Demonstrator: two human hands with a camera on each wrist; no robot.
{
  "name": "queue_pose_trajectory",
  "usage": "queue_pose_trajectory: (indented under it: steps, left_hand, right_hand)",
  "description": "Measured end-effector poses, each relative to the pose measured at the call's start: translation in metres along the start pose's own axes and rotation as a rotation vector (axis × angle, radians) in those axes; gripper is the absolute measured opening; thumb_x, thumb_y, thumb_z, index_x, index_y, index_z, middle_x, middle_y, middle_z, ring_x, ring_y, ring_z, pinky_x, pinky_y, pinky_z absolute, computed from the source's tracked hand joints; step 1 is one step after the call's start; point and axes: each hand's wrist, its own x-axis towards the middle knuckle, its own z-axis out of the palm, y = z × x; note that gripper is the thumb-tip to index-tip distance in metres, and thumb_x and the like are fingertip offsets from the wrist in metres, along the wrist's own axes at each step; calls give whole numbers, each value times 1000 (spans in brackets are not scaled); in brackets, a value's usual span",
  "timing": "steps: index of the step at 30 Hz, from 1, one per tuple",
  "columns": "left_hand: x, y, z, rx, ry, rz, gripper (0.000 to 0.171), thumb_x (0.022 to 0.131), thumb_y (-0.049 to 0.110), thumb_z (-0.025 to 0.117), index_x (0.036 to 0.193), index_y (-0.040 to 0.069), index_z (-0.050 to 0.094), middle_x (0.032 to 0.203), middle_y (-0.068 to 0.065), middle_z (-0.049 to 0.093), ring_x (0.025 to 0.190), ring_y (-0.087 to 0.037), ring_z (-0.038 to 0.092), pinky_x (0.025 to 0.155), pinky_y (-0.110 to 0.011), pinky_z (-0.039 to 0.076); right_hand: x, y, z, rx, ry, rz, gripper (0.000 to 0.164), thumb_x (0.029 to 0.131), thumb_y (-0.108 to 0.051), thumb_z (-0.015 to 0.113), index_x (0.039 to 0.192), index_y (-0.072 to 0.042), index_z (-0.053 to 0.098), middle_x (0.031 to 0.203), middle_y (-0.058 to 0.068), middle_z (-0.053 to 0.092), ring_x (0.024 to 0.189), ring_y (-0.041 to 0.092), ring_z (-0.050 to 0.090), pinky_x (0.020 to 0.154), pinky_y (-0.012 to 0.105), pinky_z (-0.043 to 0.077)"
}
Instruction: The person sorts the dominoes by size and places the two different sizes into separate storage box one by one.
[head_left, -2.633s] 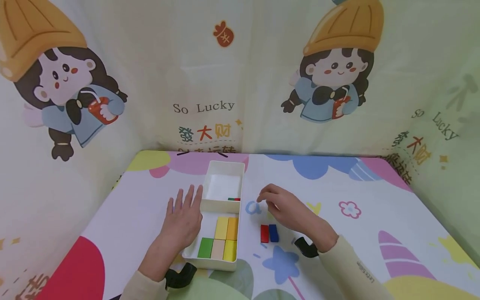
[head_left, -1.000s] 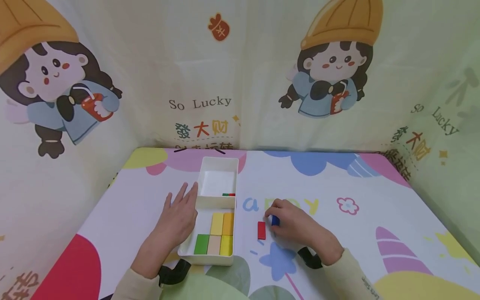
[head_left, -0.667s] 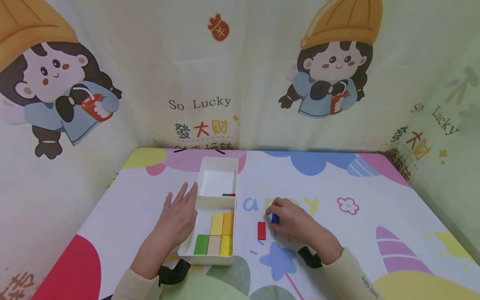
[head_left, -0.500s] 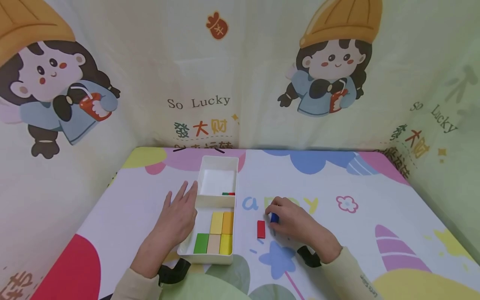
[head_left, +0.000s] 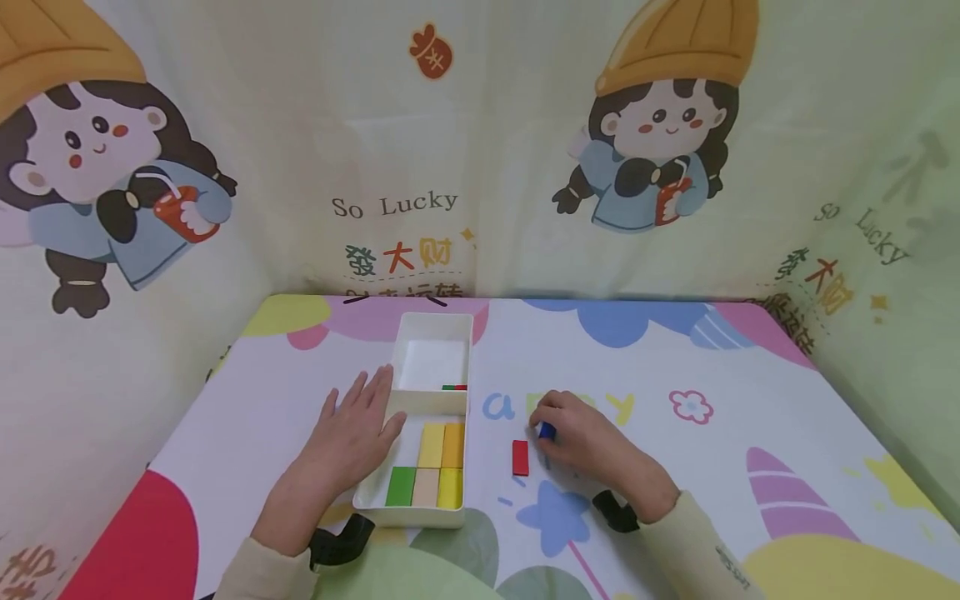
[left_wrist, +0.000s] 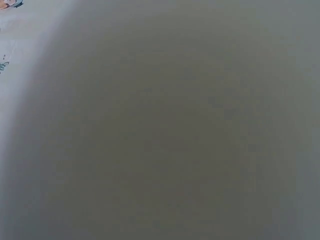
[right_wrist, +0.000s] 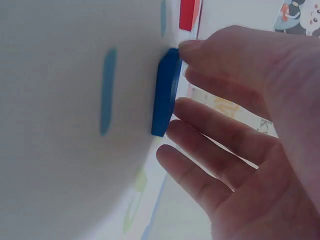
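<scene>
My right hand (head_left: pixel 581 429) is bent over a small blue block (head_left: pixel 547 431) on the table, thumb at one end and fingertips at its side. The right wrist view shows the blue block (right_wrist: pixel 166 92) with the thumb and fingers (right_wrist: pixel 187 132) against it. Just left of it lies a red block (head_left: pixel 521 457), apart from the hand. My left hand (head_left: pixel 348 433) rests with spread fingers along the left side of a white two-compartment box (head_left: pixel 431 402). Its thumb reaches over the nearer compartment. The left wrist view shows only a blurred grey surface.
In the box's near compartment lie a green block (head_left: pixel 401 486), a beige block (head_left: pixel 426 487), and several yellow and orange ones. Thin green and red pieces (head_left: pixel 454 387) sit in the far compartment. A printed cloth covers the table (head_left: pixel 637 500); a patterned curtain (head_left: pixel 525 167) stands behind.
My right hand has come down from above the blocks and taken hold of the blue one, drawing it slightly away from the red. My left thumb has swung out over the box.
</scene>
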Motion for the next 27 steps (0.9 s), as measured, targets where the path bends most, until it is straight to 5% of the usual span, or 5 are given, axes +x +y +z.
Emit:
queue_pose_trajectory:
  steps: [4,17,27]
  left_hand:
    - [-1,-2,0,-28,-10,5,75,102,42,46,159,6,14,165,-19,18,151,-47,14,117,-71,10]
    - [-2,-6,3,-31,10,-16,79,101,47,47,160,7,11,166,-21,9,151,-48,7,117,-71,5]
    - [1,-4,5,-64,-25,-44,79,101,45,45,160,8,8,166,-22,6,151,-48,4,117,-71,3]
  right_hand:
    - [0,1,-2,10,-28,42,20,80,-11,80,99,-14,73,108,5,63,100,20,60,87,35,58]
    - [2,3,-1,17,-5,-41,17,79,-12,82,94,-13,73,104,4,64,96,19,60,84,33,58]
    - [4,1,-2,27,81,-93,15,78,-10,82,91,-11,74,99,3,66,93,18,61,83,31,58]
